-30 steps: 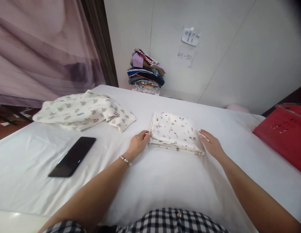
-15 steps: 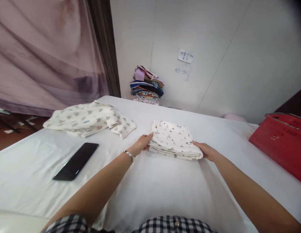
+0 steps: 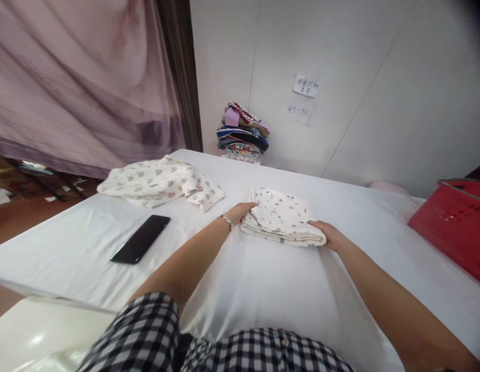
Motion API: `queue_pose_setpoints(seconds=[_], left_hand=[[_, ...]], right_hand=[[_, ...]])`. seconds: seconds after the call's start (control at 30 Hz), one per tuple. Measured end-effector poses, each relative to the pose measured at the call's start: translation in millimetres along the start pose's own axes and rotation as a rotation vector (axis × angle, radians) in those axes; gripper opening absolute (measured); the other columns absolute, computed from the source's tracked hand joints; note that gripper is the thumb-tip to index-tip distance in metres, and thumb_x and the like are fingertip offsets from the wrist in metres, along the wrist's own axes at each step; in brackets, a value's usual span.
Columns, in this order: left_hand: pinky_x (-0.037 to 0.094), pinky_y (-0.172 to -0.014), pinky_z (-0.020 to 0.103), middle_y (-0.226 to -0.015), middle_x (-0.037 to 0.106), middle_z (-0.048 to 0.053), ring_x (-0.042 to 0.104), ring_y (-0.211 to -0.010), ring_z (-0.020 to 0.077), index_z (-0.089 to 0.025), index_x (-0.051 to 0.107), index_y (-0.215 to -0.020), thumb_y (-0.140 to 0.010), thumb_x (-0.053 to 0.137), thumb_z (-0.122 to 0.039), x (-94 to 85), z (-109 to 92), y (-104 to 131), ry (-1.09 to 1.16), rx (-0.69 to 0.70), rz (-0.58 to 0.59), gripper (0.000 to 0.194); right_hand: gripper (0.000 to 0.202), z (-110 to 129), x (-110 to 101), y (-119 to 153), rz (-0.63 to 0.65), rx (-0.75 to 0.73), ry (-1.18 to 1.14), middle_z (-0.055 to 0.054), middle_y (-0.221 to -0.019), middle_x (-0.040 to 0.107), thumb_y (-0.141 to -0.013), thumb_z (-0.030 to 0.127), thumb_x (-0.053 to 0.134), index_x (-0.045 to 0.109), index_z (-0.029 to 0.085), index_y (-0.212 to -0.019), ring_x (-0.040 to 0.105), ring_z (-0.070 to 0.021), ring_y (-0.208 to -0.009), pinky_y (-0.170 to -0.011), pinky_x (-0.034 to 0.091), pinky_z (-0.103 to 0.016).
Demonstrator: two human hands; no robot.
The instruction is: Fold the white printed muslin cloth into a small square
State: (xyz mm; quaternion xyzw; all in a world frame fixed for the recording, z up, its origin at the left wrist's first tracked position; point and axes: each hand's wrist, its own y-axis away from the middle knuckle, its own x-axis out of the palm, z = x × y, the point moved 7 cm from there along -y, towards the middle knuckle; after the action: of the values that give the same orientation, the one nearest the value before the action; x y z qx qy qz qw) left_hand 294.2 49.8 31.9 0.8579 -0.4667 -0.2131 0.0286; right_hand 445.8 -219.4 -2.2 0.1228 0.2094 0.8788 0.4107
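Observation:
A folded white cloth [image 3: 282, 214] with a small print lies in several layers in front of me. My left hand [image 3: 242, 212] grips its left edge, thumb on top and the other fingers mostly hidden beneath. At the right front corner, my right hand [image 3: 327, 234] pinches the layers the same way, with its fingertips out of sight under the fabric. To the left is a second cloth [image 3: 158, 181], cream with a grey print, lying loosely crumpled and touched by neither hand.
A black phone [image 3: 141, 240] lies left of my left forearm on the white-covered table [image 3: 271, 284]. On the right stands a red basket [image 3: 452, 227]. Stacked folded clothes [image 3: 243, 134] rise beyond the far edge by the wall. A pink curtain [image 3: 84, 77] hangs at the left.
The view has shifted, so most things sit further right in the picture. My left hand has moved slightly along the cloth's left edge; both hands still hold it.

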Motion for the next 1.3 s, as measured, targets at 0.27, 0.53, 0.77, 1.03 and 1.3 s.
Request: queue_pose_setpoints(seconds=[0.27, 0.53, 0.77, 1.03, 1.3], left_hand=[[0.051, -0.058, 0.027, -0.069, 0.067, 0.008, 0.064, -0.068, 0.0192, -0.016, 0.062, -0.077, -0.076, 0.055, -0.048, 12.3, 28, 18, 0.041, -0.156, 0.087, 0.032], [0.046, -0.073, 0.029, -0.104, 0.064, 0.009, 0.061, -0.087, 0.0194, -0.018, 0.053, -0.113, -0.079, 0.053, -0.052, -16.1, 18, 45, -0.193, 0.043, -0.258, 0.047], [0.037, -0.09, 0.037, -0.091, 0.063, 0.006, 0.053, -0.096, 0.0187, -0.02, 0.064, -0.077, -0.089, 0.044, -0.025, 66.8, -30, 118, -0.869, 1.025, -0.102, 0.023], [0.031, -0.101, 0.043, -0.111, 0.06, 0.005, 0.045, -0.115, 0.0214, -0.019, 0.065, -0.078, -0.088, 0.043, -0.017, 91.7, -29, 122, -1.019, 1.2, -0.19, 0.025], [0.028, -0.106, 0.046, -0.124, 0.055, 0.007, 0.04, -0.125, 0.0231, -0.022, 0.066, -0.098, -0.086, 0.043, -0.01, 88.8, -28, 104, -1.021, 1.121, -0.261, 0.029]], right_hand=[[0.059, -4, -35, 8, -0.187, -0.064, 0.182, -0.013, -0.109, 0.064, -0.071, 0.032, 0.069, 0.049, 0.015, -0.124, 0.064, -0.0243, -0.093, -0.078, 0.053, -0.036], [0.029, 24, -9, 73, -0.414, -0.91, 0.906, -0.009, -0.109, 0.059, -0.083, 0.036, 0.05, 0.062, 0.02, -0.104, 0.055, -0.0233, -0.101, -0.086, 0.046, -0.037], [0.03, 4, 45, 90, -0.183, -1.147, 1.296, -0.007, -0.098, 0.064, -0.091, 0.029, 0.04, 0.069, 0.025, -0.099, 0.053, -0.024, -0.094, -0.083, 0.041, -0.04], [0.029, 5, 50, 92, -0.36, -1.287, 1.324, -0.008, -0.131, 0.049, -0.087, 0.015, 0.039, 0.067, 0.02, -0.088, 0.033, -0.0276, -0.128, -0.097, 0.033, -0.046], [0.025, -2, 58, 85, -0.344, -1.22, 1.356, -0.012, -0.137, 0.043, -0.086, 0.023, 0.046, 0.061, 0.018, -0.105, 0.025, -0.0289, -0.133, -0.104, 0.024, -0.051]])
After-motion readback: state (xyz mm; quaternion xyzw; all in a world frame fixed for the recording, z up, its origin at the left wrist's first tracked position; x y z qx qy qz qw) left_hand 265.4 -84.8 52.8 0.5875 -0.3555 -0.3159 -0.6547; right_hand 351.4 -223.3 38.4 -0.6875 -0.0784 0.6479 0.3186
